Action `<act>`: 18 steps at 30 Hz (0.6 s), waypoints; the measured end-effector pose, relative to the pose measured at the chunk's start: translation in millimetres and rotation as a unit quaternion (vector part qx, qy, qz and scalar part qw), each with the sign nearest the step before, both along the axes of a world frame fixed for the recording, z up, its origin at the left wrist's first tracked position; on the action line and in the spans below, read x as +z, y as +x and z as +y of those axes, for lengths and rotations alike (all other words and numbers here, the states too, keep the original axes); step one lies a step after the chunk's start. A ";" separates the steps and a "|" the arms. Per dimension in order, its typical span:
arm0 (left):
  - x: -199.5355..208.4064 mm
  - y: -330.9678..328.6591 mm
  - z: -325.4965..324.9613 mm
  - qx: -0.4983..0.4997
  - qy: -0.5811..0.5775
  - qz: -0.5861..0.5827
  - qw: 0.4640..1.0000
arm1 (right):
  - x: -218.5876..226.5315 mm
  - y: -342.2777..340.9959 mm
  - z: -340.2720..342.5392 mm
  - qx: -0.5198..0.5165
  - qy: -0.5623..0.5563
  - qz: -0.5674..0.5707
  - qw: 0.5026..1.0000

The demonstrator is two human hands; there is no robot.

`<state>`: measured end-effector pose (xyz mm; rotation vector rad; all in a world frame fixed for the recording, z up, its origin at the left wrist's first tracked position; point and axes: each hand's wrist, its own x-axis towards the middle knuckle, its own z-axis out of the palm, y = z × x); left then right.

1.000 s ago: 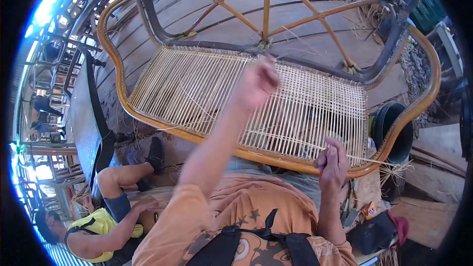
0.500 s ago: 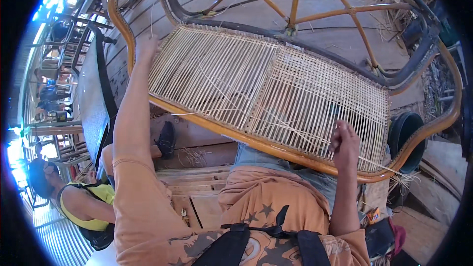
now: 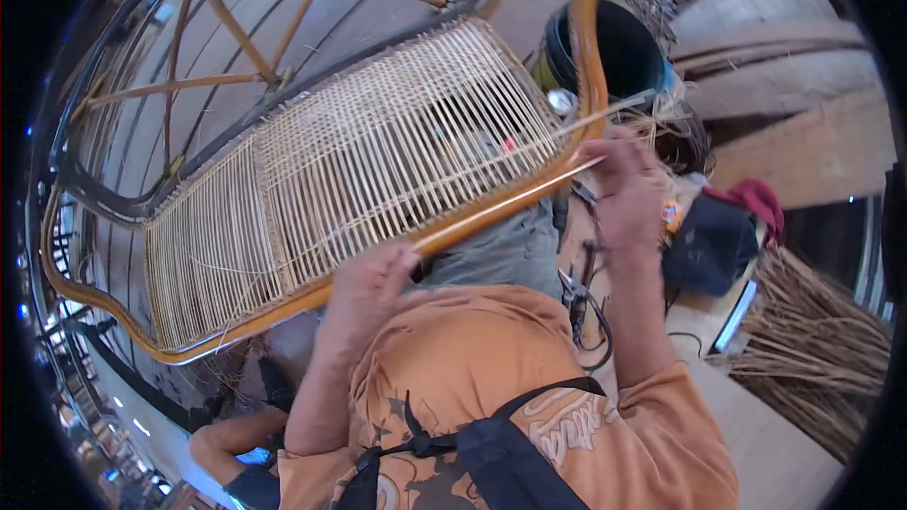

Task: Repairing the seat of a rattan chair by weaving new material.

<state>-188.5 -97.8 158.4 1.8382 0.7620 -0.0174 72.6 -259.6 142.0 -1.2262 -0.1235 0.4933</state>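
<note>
left hand shifted to front rail, curled; right hand half-curled alongside; grips unclear.

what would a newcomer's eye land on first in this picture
Probably the pale, partly woven seat across the middle, set inside a glossy orange-brown frame. Next might come the two hands along the frame's near side: the left hand near the center, the right hand farther right. A dark bucket beyond the frame at upper right and the loose bundle of strips at lower right also stand out.
</note>
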 end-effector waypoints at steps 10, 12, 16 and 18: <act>-17.0 10.4 -30.8 0.142 -0.244 -0.032 0.959 | -132.7 3.2 -167.2 0.036 -0.462 -0.204 0.862; -22.9 7.3 -32.6 0.159 -0.256 -0.040 0.953 | -156.2 -18.6 -151.6 0.064 -0.416 -0.145 0.896; -32.6 -4.7 -21.2 0.136 -0.145 -0.033 0.979 | -168.6 -33.2 -78.6 0.036 -0.448 -0.317 0.835; -22.8 -17.9 -20.8 0.135 -0.050 -0.038 0.989 | -153.9 -41.9 -44.4 0.031 -0.500 -0.401 0.767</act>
